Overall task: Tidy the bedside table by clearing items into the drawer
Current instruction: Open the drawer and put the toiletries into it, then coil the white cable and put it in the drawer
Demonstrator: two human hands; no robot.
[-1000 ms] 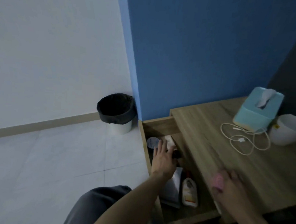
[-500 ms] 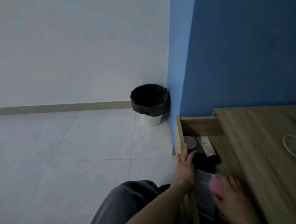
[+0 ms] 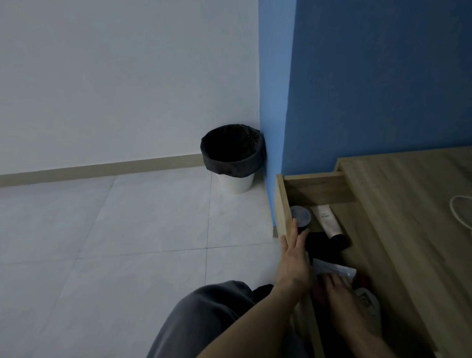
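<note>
Your left hand (image 3: pixel 293 257) rests, fingers straight and together, on the open drawer (image 3: pixel 282 208) rim; your right hand (image 3: pixel 336 295) is low inside, grip unreadable: brace the drawer, set items clear of the tube (image 3: pixel 327 221), then collect the cable (image 3: pixel 451 209) off the tabletop (image 3: pixel 406 242).

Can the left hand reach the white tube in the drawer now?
Probably yes. The drawer is open and the tube lies uncovered just ahead of the left hand, right of the jar; nothing visibly blocks it.
</note>
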